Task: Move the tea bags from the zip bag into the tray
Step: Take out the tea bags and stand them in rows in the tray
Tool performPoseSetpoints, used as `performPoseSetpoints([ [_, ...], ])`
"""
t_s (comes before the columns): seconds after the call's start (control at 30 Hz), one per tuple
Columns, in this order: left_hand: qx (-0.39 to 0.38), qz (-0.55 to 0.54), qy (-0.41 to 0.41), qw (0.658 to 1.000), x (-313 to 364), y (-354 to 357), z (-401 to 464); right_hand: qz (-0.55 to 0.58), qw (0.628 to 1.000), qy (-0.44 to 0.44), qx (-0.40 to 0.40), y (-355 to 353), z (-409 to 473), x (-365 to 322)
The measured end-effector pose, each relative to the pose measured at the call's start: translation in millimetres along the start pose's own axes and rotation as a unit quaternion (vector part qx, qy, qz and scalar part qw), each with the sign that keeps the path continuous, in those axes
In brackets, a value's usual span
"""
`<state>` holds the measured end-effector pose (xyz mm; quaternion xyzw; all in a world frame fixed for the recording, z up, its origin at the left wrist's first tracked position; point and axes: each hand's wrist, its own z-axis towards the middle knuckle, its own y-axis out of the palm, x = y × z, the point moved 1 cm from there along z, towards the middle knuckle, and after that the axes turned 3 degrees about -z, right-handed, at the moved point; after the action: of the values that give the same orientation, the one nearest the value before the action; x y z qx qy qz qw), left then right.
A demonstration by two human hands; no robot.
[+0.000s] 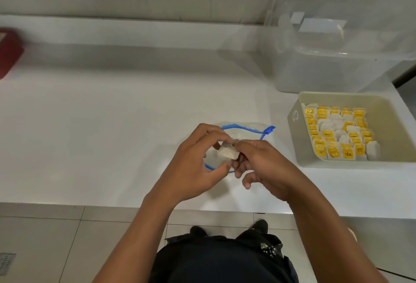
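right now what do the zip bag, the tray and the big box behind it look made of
Zip bag: thin clear plastic film, see-through, with a blue plastic zip strip.
Tray: beige, matte, opaque, likely rigid moulded plastic.
Box: clear to frosted hard plastic, glossy highlights along its rim.

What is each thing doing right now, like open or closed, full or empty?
zip bag: open, lying on the counter, looks nearly empty.
tea bag: held above the zip bag, pinched by both hands.
left hand: pinching the tea bag.
right hand: pinching the tea bag.
tray: open, mostly filled with rows of tea bags.
clear plastic box: lid raised.
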<state>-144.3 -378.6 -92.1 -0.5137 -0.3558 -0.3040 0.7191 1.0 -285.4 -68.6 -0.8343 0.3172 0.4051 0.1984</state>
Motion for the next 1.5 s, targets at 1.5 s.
performPoseSetpoints([
  [1.5,0.104,-0.056,-0.165,0.979,-5,-4,12,-0.636,0.765,0.024,-0.092,4,75,26],
])
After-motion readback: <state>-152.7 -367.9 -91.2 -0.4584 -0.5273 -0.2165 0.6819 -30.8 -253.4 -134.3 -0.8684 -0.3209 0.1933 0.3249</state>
